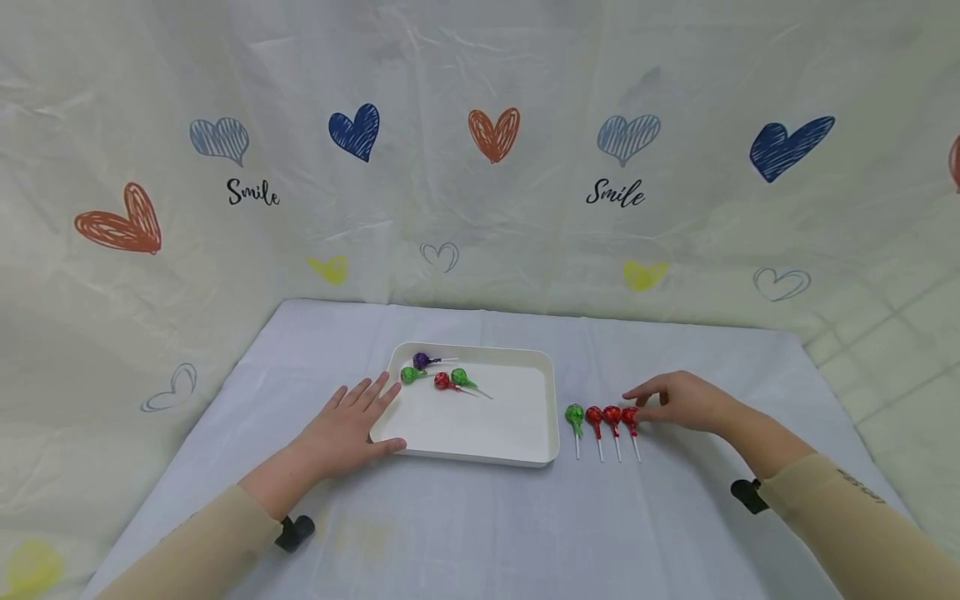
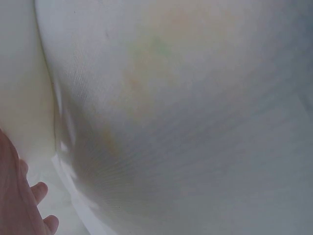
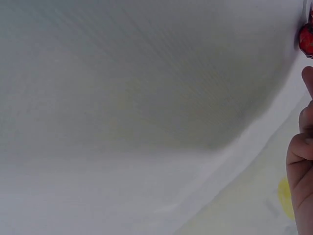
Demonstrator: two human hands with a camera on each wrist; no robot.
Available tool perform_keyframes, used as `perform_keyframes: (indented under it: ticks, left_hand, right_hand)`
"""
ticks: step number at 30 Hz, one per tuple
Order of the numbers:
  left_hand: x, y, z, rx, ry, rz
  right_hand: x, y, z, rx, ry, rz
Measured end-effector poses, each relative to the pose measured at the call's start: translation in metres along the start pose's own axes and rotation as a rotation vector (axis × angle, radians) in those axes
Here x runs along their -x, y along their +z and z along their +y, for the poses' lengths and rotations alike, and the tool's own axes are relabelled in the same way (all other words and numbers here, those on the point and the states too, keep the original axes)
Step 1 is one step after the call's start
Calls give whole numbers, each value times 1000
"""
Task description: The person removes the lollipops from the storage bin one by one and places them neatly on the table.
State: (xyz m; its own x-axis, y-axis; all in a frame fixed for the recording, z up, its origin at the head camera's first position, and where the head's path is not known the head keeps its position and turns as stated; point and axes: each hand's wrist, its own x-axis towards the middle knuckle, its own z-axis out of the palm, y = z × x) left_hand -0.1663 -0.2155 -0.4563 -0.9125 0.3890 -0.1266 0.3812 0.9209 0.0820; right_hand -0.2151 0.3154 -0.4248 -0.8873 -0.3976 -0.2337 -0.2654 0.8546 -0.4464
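A white tray (image 1: pixel 480 429) lies on the table with several lollipops in it: a purple lollipop (image 1: pixel 422 360), a red lollipop (image 1: pixel 442 381) and two green ones. My left hand (image 1: pixel 341 433) rests at the tray's left edge, fingers spread. Right of the tray, a green lollipop (image 1: pixel 574 415) and three red ones lie side by side, sticks toward me. My right hand (image 1: pixel 686 402) is over the rightmost red lollipop (image 1: pixel 630 418), thumb close by its head. In the right wrist view a visible fingertip stands slightly apart from a red lollipop (image 3: pixel 306 40); the thumb is hidden there.
A white cloth (image 1: pixel 480 533) covers the table. Behind it hangs a pale curtain (image 1: pixel 427 192) printed with hearts and the word "Smile". Dark wrist devices sit under both sleeves.
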Motion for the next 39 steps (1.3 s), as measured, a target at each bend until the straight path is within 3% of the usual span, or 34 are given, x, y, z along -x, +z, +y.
perform_keyframes:
  ticks: [17,27,39]
  left_hand:
    - [2,-3,2,-3,2,-8]
    - [1,-1,2,-10,0,-3]
    - [1,-1,1,8,-8,-12]
  right_hand:
    - [-7,-15,-20,4,-39,22]
    - [-31,-18,-56,6,-100,11]
    - [-80,-14,-119,29,-189,-15]
